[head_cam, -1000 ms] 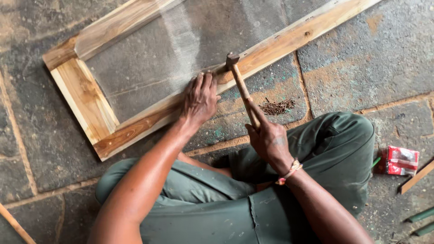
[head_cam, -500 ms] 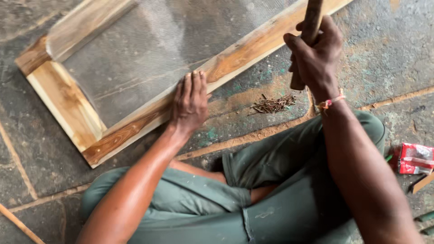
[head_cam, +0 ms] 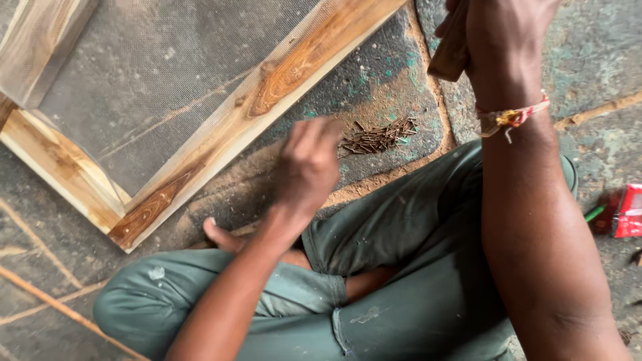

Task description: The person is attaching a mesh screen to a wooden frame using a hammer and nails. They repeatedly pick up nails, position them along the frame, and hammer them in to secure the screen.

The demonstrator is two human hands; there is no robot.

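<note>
- Change since the earlier frames: the left hand point(head_cam: 309, 166), which lay flat on the wooden frame rail point(head_cam: 294, 67), has lifted off and now hovers, blurred, just beside the pile of small nails point(head_cam: 379, 135) on the stone floor point(head_cam: 602, 47).
- Left hand state: fingers loosely curled; whether they pinch a nail cannot be told.
- Right hand point(head_cam: 508, 33) state: raised at the top edge, closed around the wooden hammer handle point(head_cam: 449, 53); the hammer head is out of view.
- Judged meaning: hammering is paused; the rail is unbraced while the hand is at the nails.
- Frame location: on the floor, upper left, ahead of the crossed legs, mesh point(head_cam: 167, 80) across it.
- Rail long axis: diagonal, from the near corner at lower left up to upper right.
</note>
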